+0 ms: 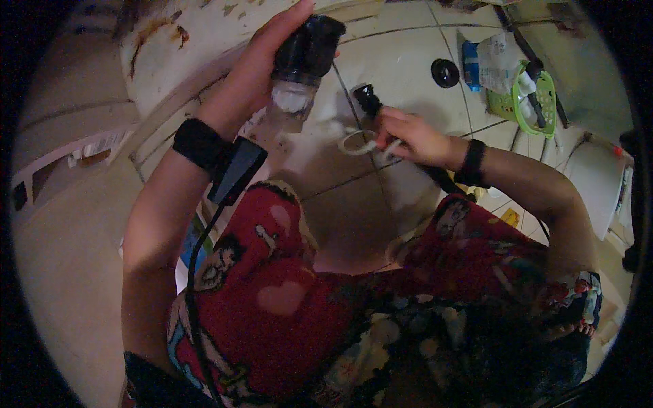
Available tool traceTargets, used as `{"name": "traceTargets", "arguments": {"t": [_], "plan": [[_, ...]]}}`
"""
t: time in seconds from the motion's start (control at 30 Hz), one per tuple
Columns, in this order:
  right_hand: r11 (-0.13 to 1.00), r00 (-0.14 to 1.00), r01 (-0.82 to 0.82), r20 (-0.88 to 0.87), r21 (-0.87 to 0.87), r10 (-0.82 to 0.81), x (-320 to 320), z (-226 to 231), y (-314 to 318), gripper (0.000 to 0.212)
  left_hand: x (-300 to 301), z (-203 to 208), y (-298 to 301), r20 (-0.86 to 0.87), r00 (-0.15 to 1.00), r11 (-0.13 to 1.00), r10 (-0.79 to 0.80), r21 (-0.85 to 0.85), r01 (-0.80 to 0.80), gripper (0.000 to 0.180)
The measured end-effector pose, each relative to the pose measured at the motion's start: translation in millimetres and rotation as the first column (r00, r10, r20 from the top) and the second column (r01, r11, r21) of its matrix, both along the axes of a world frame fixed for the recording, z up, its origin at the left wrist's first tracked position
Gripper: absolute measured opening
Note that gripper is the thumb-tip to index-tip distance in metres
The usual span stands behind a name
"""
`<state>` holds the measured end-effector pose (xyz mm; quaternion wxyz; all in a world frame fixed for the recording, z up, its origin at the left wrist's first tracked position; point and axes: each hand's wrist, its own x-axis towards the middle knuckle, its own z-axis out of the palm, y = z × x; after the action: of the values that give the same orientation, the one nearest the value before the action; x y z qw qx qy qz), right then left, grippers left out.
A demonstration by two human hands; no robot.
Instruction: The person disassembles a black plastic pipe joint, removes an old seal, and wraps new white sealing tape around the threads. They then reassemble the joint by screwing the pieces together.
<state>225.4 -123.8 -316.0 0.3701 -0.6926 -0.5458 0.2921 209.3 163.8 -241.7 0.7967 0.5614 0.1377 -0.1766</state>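
My left hand [262,64], raised at the upper left, is wrapped round a black cylindrical device with a clear cup [309,51]. Its cup end points down and has something whitish inside. Lower and to the right, my right hand [411,136] is closed on a dark stick-like tool [367,100]. The tool's wide black end sticks out beyond my fingers toward the upper left. A pale ring-shaped loop [355,144] shows beside those fingertips; whether it is joined to the tool I cannot tell. Black bands circle both wrists.
On the tiled floor [408,51] lies a round black ring-like part [445,73]. Right of it stand a blue-and-white package [486,62] and a green plastic basket [522,105] with items inside. A pale stained wall [183,51] rises at the left. My knees in red patterned cloth [265,272] are below.
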Motion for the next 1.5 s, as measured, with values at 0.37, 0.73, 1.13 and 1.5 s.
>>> {"name": "traceTargets", "arguments": {"t": [0.37, 0.73, 1.13, 1.5], "plan": [[0.977, 0.839, 0.009, 0.529, 0.214, -0.124, 36.0, 119.8, -74.8, 0.021, 13.9, -4.3, -23.7, 0.104, 0.994, 0.997, -0.038, -0.058, 0.045, 0.045], [0.978, 0.869, 0.13, 0.456, 0.166, -0.193, 32.4, 89.3, -105.2, 0.02, 18.3, -11.1, -53.9, 0.282, 0.956, 0.994, -0.085, -0.047, 0.102, 0.039], [0.715, 0.957, 0.275, 0.254, -0.643, -0.14, 49.3, 77.8, -103.5, 0.031, 8.8, 9.1, -55.6, 0.12, 0.988, 0.976, -0.1, -0.182, 0.121, 0.044], [0.918, 0.857, 0.395, -0.376, 0.042, -0.352, 60.6, 157.9, -13.0, 0.027, 5.4, 23.7, -76.9, 0.059, 0.97, 0.826, -0.237, -0.513, 0.234, 0.049]]}}
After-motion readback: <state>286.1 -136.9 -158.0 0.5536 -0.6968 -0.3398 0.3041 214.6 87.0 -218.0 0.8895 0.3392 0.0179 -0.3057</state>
